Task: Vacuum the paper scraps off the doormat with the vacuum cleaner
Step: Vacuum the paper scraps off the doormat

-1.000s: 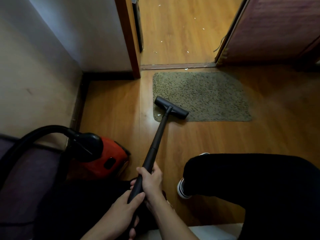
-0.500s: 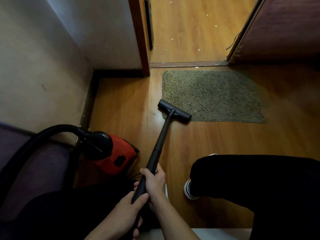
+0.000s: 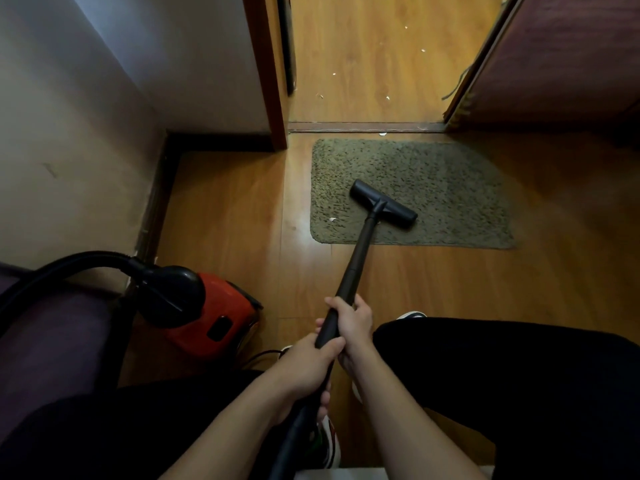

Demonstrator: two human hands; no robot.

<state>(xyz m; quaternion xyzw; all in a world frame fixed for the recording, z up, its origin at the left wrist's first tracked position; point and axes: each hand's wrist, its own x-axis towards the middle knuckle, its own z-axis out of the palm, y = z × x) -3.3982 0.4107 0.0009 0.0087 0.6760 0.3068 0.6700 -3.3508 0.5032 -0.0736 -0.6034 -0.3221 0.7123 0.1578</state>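
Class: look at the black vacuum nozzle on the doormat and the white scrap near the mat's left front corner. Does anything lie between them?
Nothing visible does. Only bare pile of the olive shaggy doormat separates the black T-shaped nozzle from the small white paper scrap to its left.

My forearms [image 3: 391, 410] are bare, no sleeves showing. I wear black trousers [image 3: 502, 375]. My shoe [image 3: 410, 315] is dark with a white sole.

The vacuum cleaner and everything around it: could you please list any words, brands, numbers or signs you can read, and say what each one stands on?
None can be read.
Red vacuum cleaner body: no legible label; the dark panel on its side is blurred.
Black wand and floor head: no marking visible.
Doormat: speckled pile, no lettering.
Walls, door frame: no signs visible.
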